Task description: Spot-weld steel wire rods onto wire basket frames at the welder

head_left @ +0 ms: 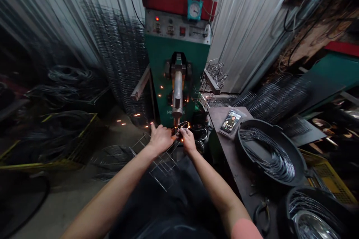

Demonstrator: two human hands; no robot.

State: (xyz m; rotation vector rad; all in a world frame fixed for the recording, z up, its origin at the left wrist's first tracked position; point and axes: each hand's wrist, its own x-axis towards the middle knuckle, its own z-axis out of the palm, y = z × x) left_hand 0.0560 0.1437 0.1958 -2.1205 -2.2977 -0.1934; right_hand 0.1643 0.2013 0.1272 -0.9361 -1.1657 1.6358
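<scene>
A green spot welding machine [157,56] stands before me, its thick metal arm [177,93] ending in an electrode just above my hands. Orange sparks fly out on both sides of the tip. My left hand [162,138] is closed on a wire rack [164,170], whose bars reach down toward my lap. Beside it my right hand [187,140] pinches a thin wire ring [183,124] at the electrode. The exact contact between ring and rack is hidden by my fingers.
On the bench [221,145] at right lie a phone [230,121] and a black tray [244,157] of wire rings. Another black tray [288,209] is nearer. Yellow crates [50,166] stand left. Tall stacks of wire rings [120,56] lean by the wall. Metal brackets [140,84] jut from the machine.
</scene>
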